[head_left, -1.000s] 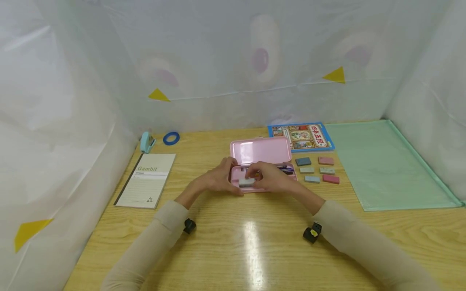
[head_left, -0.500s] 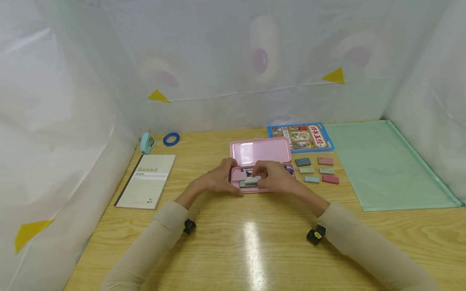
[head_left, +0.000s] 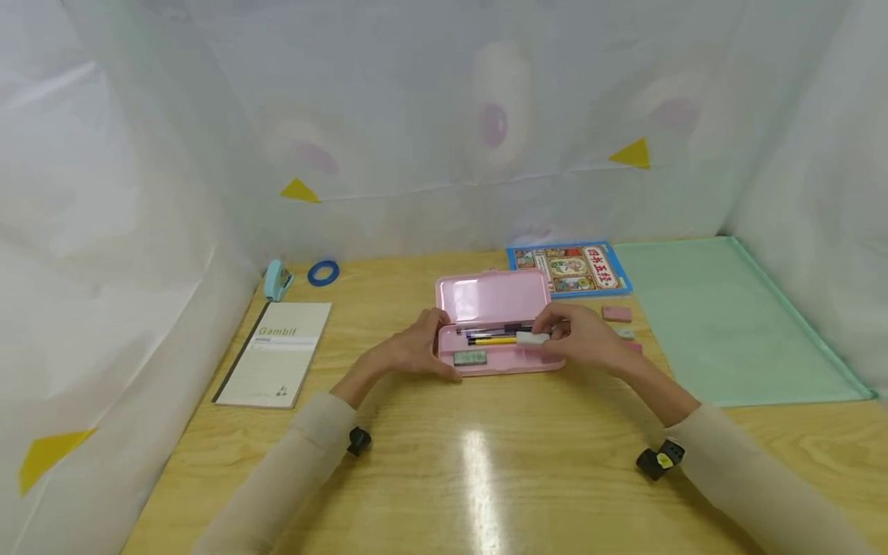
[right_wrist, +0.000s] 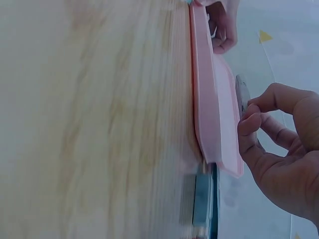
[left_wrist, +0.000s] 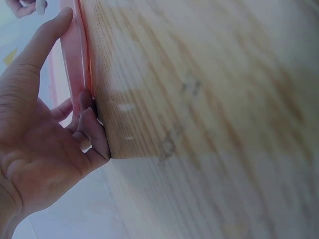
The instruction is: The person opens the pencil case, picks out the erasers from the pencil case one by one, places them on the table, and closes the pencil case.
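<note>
A pink pencil case (head_left: 510,362) lies with its lid (head_left: 493,299) raised. My left hand (head_left: 416,347) grips its left end, thumb at the front corner and fingers round the back; the left wrist view shows the thumb on the case's front wall (left_wrist: 75,59). Between thumb and fingers, my right hand (head_left: 581,336) pinches a whitish eraser (head_left: 531,338), held above the right part of the case. In the right wrist view the eraser (right_wrist: 242,94) is clear of the case. Inside lie several pens, a yellow one (head_left: 494,341) among them, and a greenish eraser (head_left: 470,358).
Right of the case lie erasers, one of them pink (head_left: 617,314), some hidden behind my right hand. Behind stands a blue-edged picture book (head_left: 570,269); a green mat (head_left: 735,324) lies far right. Left are a notebook (head_left: 274,354), a blue tape roll (head_left: 323,272) and a light-blue stapler (head_left: 277,280).
My right hand has lifted the whitish eraser off the greenish one and carried it rightward over the case. The left hand keeps its grip. The head view has shifted slightly.
</note>
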The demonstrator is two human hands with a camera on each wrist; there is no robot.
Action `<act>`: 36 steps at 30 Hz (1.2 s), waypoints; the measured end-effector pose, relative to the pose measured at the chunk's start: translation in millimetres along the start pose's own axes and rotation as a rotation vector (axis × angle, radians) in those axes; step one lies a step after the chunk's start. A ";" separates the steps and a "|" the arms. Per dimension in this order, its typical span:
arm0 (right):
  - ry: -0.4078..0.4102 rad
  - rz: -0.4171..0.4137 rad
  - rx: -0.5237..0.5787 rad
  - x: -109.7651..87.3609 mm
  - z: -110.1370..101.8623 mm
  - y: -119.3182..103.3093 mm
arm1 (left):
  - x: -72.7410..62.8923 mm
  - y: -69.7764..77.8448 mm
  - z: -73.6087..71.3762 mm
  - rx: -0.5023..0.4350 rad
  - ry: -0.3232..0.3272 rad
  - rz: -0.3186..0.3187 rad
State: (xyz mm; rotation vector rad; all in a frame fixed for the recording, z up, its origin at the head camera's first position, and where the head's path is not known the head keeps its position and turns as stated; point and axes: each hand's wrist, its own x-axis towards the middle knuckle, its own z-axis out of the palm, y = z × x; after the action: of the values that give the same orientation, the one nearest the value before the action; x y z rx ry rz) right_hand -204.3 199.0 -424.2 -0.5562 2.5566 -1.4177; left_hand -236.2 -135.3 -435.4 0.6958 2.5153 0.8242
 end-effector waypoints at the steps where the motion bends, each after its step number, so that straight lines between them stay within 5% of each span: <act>1: 0.000 0.002 0.001 -1.6 -2.3 2.1 | -0.5 -0.7 0.4 -0.001 0.002 -0.001; 19: -0.022 0.034 -0.051 -43.2 -50.1 23.5 | 0.2 0.0 -0.2 0.023 0.009 -0.017; 28: -0.076 0.042 -0.150 -62.2 -55.2 35.3 | -0.1 2.0 -2.3 0.005 0.004 -0.003; 36: -0.094 0.037 -0.102 -60.8 -58.9 31.5 | 0.4 1.1 -2.5 0.002 -0.003 -0.006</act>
State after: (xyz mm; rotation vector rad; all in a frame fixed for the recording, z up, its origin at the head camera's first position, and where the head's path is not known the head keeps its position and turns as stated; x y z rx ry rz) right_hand -174.8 284.4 -421.4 -0.5734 2.5617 -1.2255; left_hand -237.5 -135.4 -432.9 0.6896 2.5146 0.8182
